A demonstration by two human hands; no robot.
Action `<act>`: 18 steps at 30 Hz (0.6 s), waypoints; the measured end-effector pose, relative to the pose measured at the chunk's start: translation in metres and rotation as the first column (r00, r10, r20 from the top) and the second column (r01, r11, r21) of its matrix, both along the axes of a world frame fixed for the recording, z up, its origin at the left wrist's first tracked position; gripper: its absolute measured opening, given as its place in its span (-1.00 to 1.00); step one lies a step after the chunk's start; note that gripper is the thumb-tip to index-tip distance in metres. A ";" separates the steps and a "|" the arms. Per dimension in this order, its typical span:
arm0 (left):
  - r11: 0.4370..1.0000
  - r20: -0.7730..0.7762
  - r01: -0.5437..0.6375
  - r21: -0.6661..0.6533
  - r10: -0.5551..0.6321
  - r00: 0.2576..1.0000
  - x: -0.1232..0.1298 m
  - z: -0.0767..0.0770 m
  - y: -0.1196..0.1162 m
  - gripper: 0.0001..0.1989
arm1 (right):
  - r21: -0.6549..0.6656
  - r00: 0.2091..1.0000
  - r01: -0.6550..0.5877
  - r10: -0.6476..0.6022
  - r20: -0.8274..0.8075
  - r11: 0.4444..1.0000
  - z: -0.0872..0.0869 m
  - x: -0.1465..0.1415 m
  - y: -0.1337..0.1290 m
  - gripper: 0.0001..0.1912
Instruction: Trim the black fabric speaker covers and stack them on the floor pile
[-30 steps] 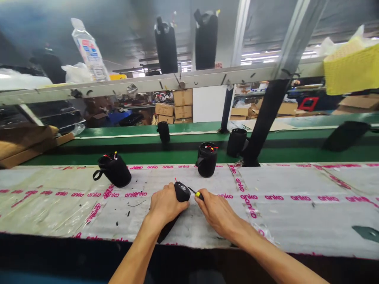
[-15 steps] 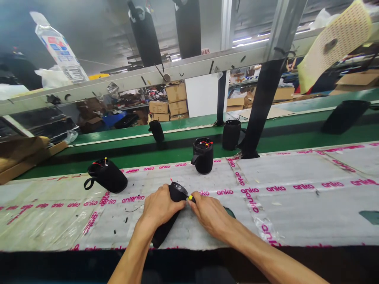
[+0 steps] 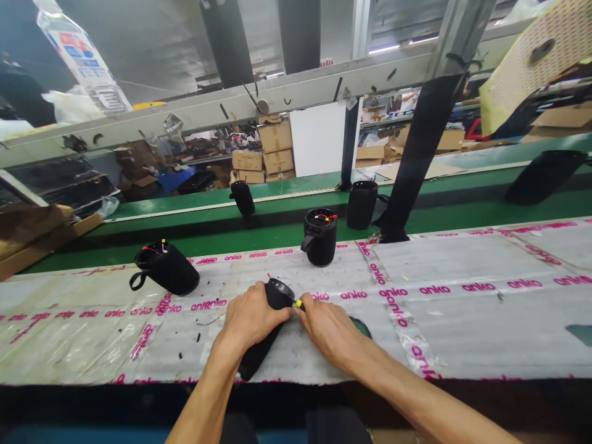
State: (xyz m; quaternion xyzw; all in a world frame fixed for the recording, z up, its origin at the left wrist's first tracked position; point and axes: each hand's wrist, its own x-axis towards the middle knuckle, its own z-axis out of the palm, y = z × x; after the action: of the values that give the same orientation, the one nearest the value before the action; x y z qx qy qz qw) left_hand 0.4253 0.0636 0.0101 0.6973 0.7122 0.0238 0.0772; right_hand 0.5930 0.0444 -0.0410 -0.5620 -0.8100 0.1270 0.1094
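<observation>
A black cylindrical fabric-covered speaker (image 3: pixel 263 351) lies tilted on the covered bench, its open end facing away from me. My left hand (image 3: pixel 252 314) is wrapped around its upper part, thumb near the rim. At that rim, my right hand (image 3: pixel 324 324) pinches a small yellow-and-black piece (image 3: pixel 300 303); whether it is a wire connector or a tool's handle I cannot tell. A short red wire end (image 3: pixel 269 275) sticks up behind the speaker's rim. Beneath my right wrist a dark green patch (image 3: pixel 361 327) shows in part.
One speaker with loose wires (image 3: pixel 169 269) leans at left; another (image 3: pixel 321 237) stands upright ahead. More black speaker bodies (image 3: pixel 362 205) sit on the green belt (image 3: pixel 287 231). A dark-wrapped post (image 3: pixel 416 163) and a metal rail (image 3: pixel 305 86) cross in front. The bench has white wrapping (image 3: pixel 472 327).
The view has tilted slightly downward, so the background sits higher. Both hands keep the same hold on the speaker and the small piece, with little visible movement.
</observation>
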 end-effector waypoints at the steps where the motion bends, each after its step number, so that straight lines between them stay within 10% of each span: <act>1: 1.000 -0.003 0.000 -0.002 0.000 1.000 0.000 0.000 0.000 -0.46 | -0.002 1.000 0.002 -0.002 0.019 1.000 0.000 -0.001 0.000 -0.77; 18: 0.997 -0.042 0.022 -0.073 -0.025 0.999 -0.002 -0.001 0.011 -0.41 | -0.100 0.981 -0.083 0.098 0.166 0.992 0.037 -0.004 0.023 -0.79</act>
State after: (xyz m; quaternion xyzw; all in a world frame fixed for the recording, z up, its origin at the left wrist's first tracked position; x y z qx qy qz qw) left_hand 0.4238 0.0744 0.0090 0.7027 0.7059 -0.0178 0.0873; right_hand 0.5892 0.0679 -0.0038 -0.5378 -0.8343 0.1206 0.0078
